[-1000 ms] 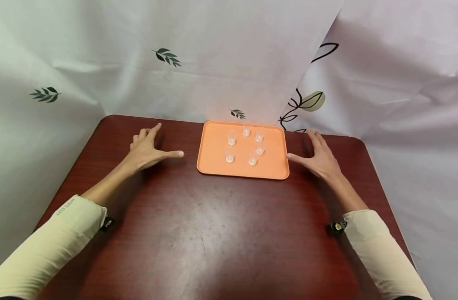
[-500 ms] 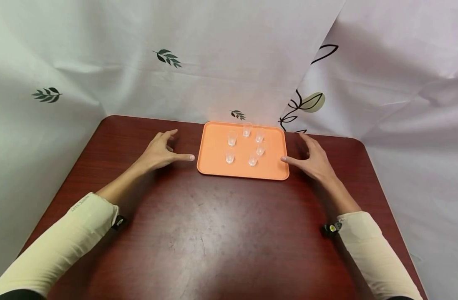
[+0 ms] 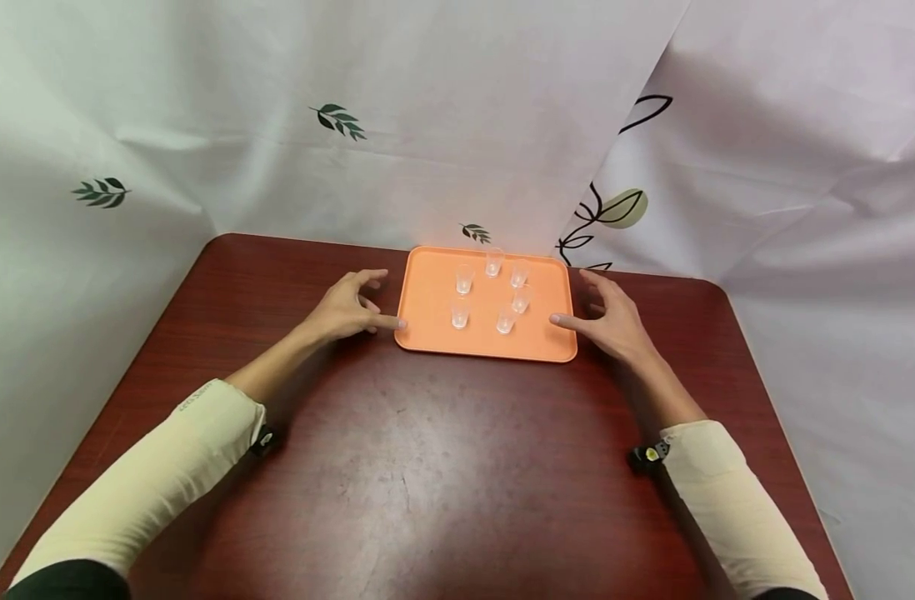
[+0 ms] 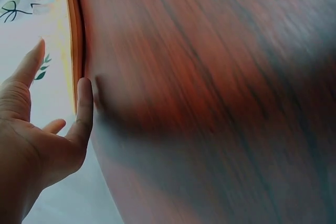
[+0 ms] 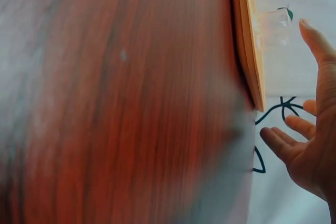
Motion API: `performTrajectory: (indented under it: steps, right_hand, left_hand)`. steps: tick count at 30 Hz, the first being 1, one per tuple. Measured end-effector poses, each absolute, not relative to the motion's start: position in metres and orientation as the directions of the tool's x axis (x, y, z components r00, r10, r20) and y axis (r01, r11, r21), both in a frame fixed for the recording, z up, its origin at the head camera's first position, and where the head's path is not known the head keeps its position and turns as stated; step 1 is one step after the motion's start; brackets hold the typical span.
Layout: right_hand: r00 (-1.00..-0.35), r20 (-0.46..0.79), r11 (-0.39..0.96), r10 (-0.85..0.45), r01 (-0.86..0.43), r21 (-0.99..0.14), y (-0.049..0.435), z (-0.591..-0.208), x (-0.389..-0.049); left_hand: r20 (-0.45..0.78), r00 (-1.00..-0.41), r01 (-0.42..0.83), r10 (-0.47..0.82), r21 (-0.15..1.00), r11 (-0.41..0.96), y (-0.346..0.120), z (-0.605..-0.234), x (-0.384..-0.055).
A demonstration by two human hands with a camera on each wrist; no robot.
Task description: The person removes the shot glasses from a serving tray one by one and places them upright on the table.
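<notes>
An orange tray [image 3: 435,340] lies at the far side of the dark red wooden table, bearing several small clear cups [image 3: 464,282]. My left hand [image 3: 343,307] is at the tray's left side, its thumb tip overlapping the rim in the head view. Thumb and fingers of that hand [image 4: 47,145] stand apart, with a fingertip right by the tray's side [image 4: 77,40] in the left wrist view. At the right side, my right hand [image 3: 613,318] has its thumb over the tray's edge and its fingers spread beyond it. In the right wrist view, this hand [image 5: 315,140] holds nothing.
A pale cloth [image 3: 442,125] with leaf prints hangs close behind the table and along its sides. The table [image 3: 442,467] stretches from the tray toward me. Dark bands [image 3: 648,457] sit at both sleeve cuffs.
My left hand has moved right, from well beside the tray to its left rim. My right hand has shifted left, its thumb now farther over the tray. Tray and cups stay put.
</notes>
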State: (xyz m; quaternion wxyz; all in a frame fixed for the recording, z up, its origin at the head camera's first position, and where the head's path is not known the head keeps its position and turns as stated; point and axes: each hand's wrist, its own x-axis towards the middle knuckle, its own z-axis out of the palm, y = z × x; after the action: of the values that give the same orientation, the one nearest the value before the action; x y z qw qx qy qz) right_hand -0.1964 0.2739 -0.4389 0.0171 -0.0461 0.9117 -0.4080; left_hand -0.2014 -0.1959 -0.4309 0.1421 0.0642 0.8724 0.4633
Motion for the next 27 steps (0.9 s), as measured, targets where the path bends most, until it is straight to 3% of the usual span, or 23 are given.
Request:
performTrajectory:
  steps: [9, 15, 27]
  right_hand:
    - [-0.994, -0.022, 0.584, -0.103, -0.042, -0.811, 0.264, -0.442, -0.201]
    - [-0.994, -0.045, 0.582, -0.097, -0.020, -0.813, 0.259, -0.443, -0.202]
    - [-0.992, 0.026, 0.546, -0.121, -0.088, -0.833, 0.247, -0.446, -0.204]
  left_hand:
    - [-0.203, -0.935, -0.032, 0.290, 0.864, 0.502, -0.182, -0.439, -0.210]
    - [-0.212, -0.931, -0.018, 0.299, 0.842, 0.540, -0.176, -0.442, -0.214]
    - [-0.233, -0.911, 0.021, 0.340, 0.797, 0.604, -0.170, -0.446, -0.228]
